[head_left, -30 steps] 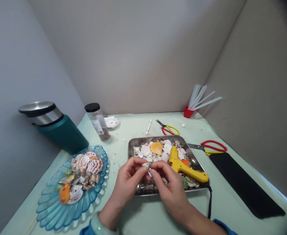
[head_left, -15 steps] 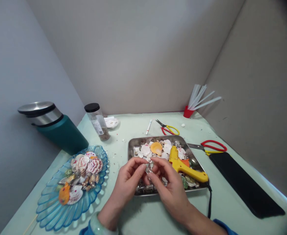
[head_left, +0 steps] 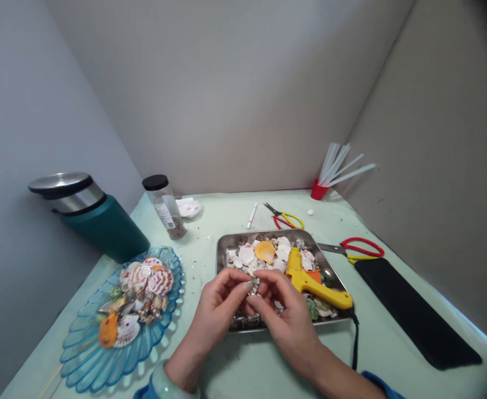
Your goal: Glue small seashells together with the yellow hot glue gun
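Between the fingertips of both hands is a small shiny silvery piece, too small to name its kind. My left hand pinches it from the left, and my right hand closes on it from the right. Both hands are over the near side of a metal tray. In that tray lie white shells, an orange shell and other small pieces. A yellow glue gun rests across the tray's right side, close to my right hand. My fingers partly hide the silvery piece.
A blue scalloped plate with shells is at left, near a teal bottle and a clear jar. Behind the tray are a white marker and scissors. Larger scissors, a black mat and a red cup of glue sticks stand right.
My fingers have shifted slightly around the silvery piece, which appears turned and shows more of its shiny surface. Everything else stays in place.
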### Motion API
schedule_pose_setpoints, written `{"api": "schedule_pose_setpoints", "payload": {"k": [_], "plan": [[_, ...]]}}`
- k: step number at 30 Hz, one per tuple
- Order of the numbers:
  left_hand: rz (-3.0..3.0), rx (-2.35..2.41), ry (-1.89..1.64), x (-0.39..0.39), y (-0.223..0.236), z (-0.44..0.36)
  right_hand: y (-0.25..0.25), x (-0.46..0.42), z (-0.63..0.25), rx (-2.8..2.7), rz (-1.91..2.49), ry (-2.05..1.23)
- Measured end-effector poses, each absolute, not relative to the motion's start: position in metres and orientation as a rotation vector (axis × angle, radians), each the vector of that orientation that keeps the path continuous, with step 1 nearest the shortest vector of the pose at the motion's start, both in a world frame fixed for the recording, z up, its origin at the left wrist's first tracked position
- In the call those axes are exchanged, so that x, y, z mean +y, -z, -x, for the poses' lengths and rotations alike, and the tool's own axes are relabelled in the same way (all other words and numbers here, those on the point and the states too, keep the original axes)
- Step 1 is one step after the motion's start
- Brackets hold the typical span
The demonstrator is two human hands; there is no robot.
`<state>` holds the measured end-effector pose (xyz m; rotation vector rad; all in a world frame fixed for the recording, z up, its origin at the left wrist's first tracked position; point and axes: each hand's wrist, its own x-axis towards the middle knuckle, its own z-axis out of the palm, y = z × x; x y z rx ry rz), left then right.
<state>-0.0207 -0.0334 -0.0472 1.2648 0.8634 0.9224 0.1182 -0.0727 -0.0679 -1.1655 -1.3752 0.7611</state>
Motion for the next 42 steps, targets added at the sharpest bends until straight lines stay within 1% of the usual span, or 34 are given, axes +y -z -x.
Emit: {"api": "schedule_pose_setpoints", "payload": {"k": [15,22,28,35,42], "plan": [[-1.32,0.903,-0.937,-0.033,0.04,0.019,0.07,-0.073,-0.117,-1.311,1.199,-0.795],[-1.261,0.882,-0.962,-0.032,0.044,0.021,0.07,-0.073,-0.117,-1.288,1.185,-0.826],[-1.21,0.788,-0.925,-0.031,0.05,0.021,0.068,-0.074,-0.12,-1.389,1.172,-0.754],[-1.277,0.763,-0.891,-0.034,0.045,0.023,0.071,-0.073,-0.121,-1.376,1.192,-0.723],[-1.356,0.84,-0.87,-0.035,0.047,0.022,0.071,-0.073,-0.12,-1.347,1.189,-0.729]]}}
